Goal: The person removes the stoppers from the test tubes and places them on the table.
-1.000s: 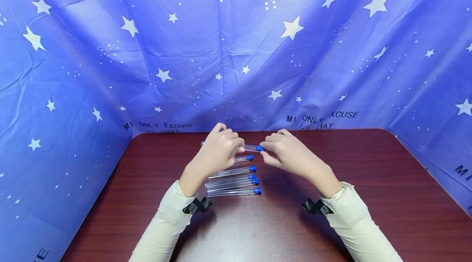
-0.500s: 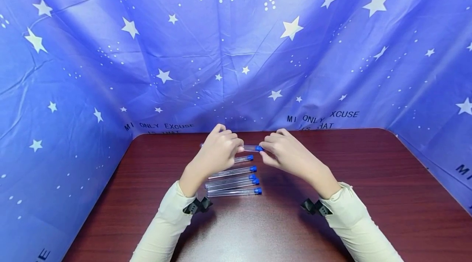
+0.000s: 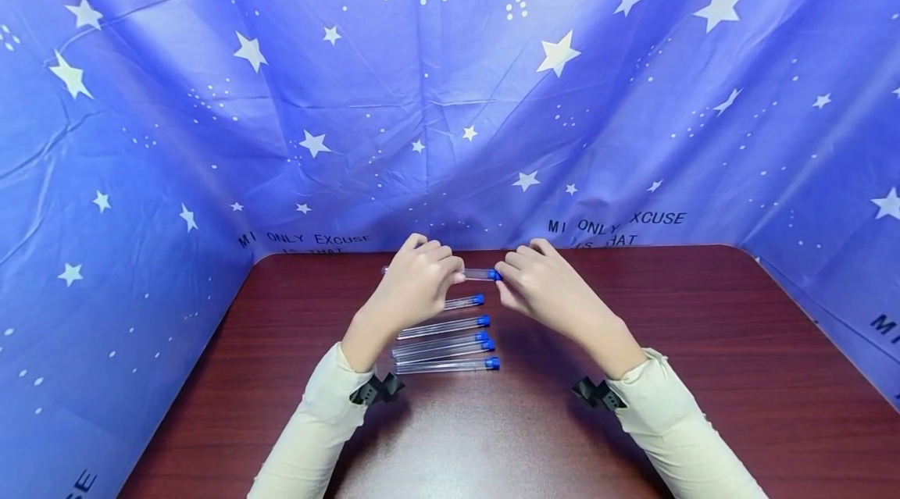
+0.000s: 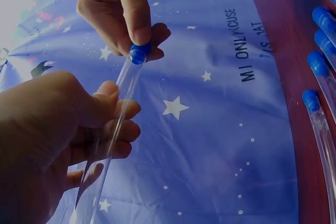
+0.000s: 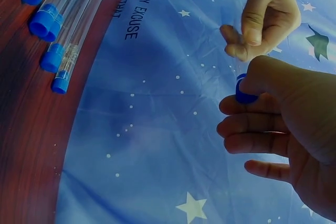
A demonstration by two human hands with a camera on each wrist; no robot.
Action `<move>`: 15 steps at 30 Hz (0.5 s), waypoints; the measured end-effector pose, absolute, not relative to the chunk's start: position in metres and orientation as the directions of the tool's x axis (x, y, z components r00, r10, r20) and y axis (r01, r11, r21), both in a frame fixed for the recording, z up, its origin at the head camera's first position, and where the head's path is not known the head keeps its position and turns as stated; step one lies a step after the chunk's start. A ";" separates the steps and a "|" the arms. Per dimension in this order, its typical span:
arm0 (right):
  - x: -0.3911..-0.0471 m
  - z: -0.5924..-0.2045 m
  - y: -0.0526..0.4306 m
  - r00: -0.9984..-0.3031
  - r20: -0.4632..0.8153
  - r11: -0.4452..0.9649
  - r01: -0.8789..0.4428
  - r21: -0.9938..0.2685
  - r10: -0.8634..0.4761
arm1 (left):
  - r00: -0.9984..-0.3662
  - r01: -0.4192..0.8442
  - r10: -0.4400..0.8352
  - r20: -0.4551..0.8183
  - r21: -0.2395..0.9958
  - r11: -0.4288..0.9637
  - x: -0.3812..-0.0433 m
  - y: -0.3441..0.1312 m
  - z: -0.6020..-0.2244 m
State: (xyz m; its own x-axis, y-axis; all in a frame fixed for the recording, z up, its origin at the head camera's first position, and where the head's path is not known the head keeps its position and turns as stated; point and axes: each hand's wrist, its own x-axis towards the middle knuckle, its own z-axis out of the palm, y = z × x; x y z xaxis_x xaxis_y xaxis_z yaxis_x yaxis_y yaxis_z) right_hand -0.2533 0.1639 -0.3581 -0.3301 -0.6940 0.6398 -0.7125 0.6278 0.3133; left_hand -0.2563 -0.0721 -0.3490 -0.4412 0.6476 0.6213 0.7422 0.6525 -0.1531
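Observation:
Both hands hold a clear test tube [image 4: 121, 106] roughly level near the far table edge. My left hand [image 3: 415, 284] grips its body between thumb and curled fingers, hiding part of the tube in the head view. On the tube's right end sits a blue cap [image 4: 139, 53], pinched between thumb and fingers of my right hand [image 3: 544, 284]. In the right wrist view that blue cap [image 5: 244, 90] shows between thumb and index finger, the other fingers spread loosely.
Several blue-capped test tubes [image 3: 446, 365] lie in a column on the dark red table [image 3: 598, 436], caps to the right. The farthest tube [image 5: 71, 56] has something pale inside near its cap. A blue star-patterned cloth [image 3: 422, 93] hangs behind and at both sides.
Both hands have shifted slightly up in the head view, taking the test tube with them. Their hold on tube and cap looks the same.

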 end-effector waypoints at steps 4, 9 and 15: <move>-0.254 -0.358 0.165 -0.329 0.641 0.622 -0.722 0.302 -0.693 | -0.433 0.748 0.642 0.633 -0.145 0.647 -0.257 -0.073 -0.349; -0.253 -0.357 0.166 -0.347 0.641 0.628 -0.727 0.277 -0.685 | -0.413 0.754 0.639 0.649 -0.149 0.639 -0.258 -0.073 -0.348; -0.250 -0.353 0.168 -0.390 0.623 0.639 -0.732 0.237 -0.678 | -0.403 0.761 0.638 0.656 -0.147 0.632 -0.258 -0.072 -0.349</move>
